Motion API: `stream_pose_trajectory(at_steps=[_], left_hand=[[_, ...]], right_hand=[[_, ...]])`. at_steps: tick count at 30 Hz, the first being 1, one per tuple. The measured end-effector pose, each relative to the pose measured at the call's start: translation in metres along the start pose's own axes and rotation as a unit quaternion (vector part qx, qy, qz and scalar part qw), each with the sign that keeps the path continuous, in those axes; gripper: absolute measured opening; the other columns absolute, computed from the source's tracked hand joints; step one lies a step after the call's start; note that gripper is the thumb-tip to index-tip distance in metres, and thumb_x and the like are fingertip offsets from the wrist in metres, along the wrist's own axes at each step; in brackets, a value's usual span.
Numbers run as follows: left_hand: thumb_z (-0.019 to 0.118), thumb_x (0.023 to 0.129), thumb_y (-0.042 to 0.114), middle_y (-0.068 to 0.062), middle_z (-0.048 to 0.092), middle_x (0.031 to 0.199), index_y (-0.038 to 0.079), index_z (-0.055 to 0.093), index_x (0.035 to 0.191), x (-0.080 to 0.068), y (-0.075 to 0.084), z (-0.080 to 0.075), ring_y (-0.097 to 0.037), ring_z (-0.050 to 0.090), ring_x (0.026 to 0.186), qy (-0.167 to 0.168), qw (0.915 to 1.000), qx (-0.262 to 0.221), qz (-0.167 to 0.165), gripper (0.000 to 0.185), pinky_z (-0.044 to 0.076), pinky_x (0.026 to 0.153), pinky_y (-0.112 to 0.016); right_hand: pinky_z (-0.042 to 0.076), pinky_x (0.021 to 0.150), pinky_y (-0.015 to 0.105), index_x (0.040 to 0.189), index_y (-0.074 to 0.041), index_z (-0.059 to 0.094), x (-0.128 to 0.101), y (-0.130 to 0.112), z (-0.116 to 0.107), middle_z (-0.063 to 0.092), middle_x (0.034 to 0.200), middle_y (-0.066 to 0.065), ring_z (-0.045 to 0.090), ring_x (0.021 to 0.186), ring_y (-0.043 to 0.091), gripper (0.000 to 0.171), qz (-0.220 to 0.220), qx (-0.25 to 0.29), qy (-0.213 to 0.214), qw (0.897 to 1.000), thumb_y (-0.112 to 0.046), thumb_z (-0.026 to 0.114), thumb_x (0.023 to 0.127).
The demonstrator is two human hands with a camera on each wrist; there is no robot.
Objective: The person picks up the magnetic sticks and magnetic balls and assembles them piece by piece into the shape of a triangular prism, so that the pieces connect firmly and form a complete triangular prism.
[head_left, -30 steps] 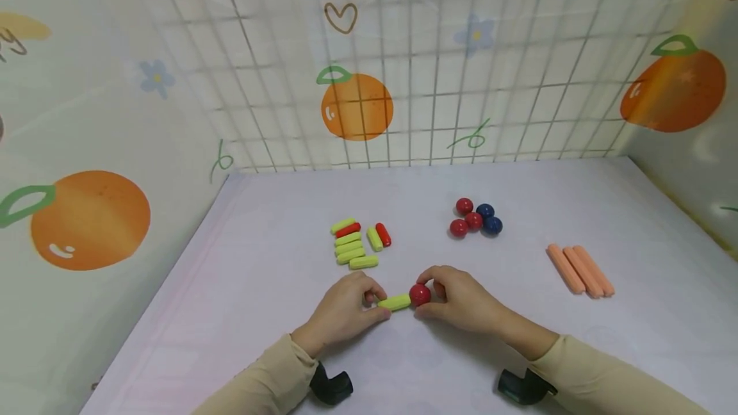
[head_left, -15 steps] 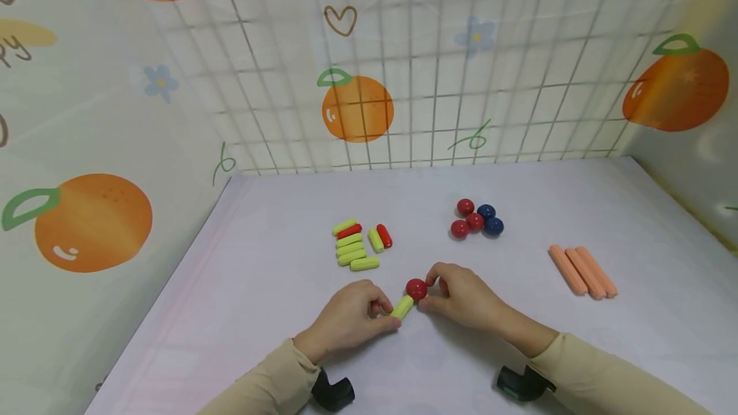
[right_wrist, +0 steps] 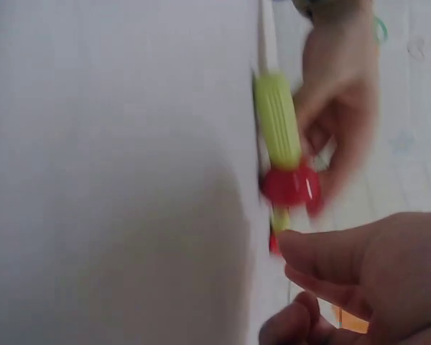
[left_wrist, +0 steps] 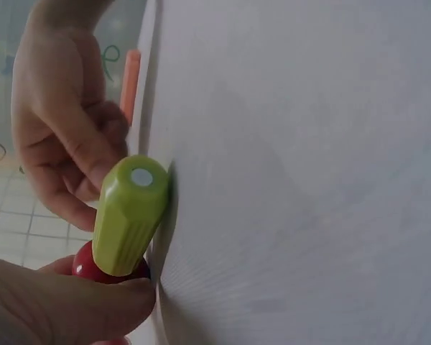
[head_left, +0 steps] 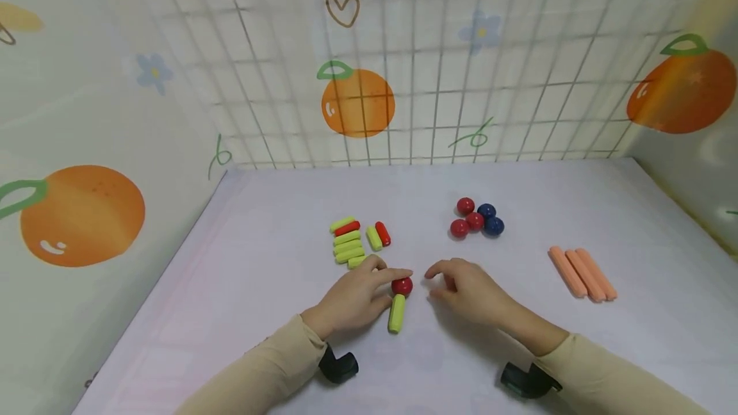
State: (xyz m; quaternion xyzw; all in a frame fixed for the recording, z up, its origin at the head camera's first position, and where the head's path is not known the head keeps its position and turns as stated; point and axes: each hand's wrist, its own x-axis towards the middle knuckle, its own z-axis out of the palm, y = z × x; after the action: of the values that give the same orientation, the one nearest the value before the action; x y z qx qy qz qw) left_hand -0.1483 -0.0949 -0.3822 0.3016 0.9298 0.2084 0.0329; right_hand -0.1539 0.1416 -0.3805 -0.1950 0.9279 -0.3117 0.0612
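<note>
Head view: high, facing forward and down over tabletop. Left wrist view: low, close, facing right hand; right wrist view: likewise, facing left hand (both tipped sideways). Wrist views share red ball, yellow-green stick.

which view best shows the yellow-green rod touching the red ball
The left wrist view: the yellow-green rod looms large there, its ridged side and end face visible. The head view shows it small, from above; the right wrist view shows its ridged side, slightly blurred.

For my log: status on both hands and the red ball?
Left hand holds red ball. Right hand apart, holding nothing. Ball meets yellow-green stick. No obstruction visible.
</note>
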Motion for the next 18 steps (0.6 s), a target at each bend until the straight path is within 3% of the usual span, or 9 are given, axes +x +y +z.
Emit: stream_pose_trajectory(at_steps=[7, 12, 18], left_hand=[[0.068, 0.083, 0.019, 0.001, 0.052, 0.103, 0.025, 0.059, 0.117, 0.0, 0.001, -0.004, -0.009, 0.05, 0.08, 0.019, 0.9998, 0.008, -0.009, 0.036, 0.046, 0.069, -0.021], [0.071, 0.081, 0.025, 0.001, 0.053, 0.103, 0.023, 0.06, 0.112, -0.005, 0.0, -0.005, -0.009, 0.051, 0.082, 0.033, 0.9992, 0.006, -0.023, 0.033, 0.047, 0.072, -0.023], [0.071, 0.08, 0.028, 0.003, 0.054, 0.105, 0.022, 0.061, 0.106, -0.008, -0.001, -0.001, -0.01, 0.054, 0.09, 0.047, 0.9984, -0.012, -0.03, 0.029, 0.048, 0.079, -0.026]], right_hand=[[0.036, 0.056, 0.028, 0.121, -0.004, 0.054, 0.013, 0.05, -0.052, 0.051, 0.08, 0.012, 0.046, 0.069, 0.022, 0.046, 0.084, -0.02, 0.107, 0.991, -0.02, 0.07, 0.081], [0.039, 0.064, 0.031, 0.137, -0.003, 0.038, 0.02, 0.077, -0.07, 0.05, 0.101, 0.022, 0.046, 0.087, 0.03, 0.067, 0.165, -0.013, 0.096, 0.982, -0.029, 0.068, 0.082], [0.039, 0.062, 0.029, 0.137, -0.001, 0.036, 0.024, 0.093, -0.07, 0.05, 0.101, 0.022, 0.047, 0.084, 0.029, 0.072, 0.197, 0.003, 0.072, 0.978, -0.033, 0.068, 0.081]])
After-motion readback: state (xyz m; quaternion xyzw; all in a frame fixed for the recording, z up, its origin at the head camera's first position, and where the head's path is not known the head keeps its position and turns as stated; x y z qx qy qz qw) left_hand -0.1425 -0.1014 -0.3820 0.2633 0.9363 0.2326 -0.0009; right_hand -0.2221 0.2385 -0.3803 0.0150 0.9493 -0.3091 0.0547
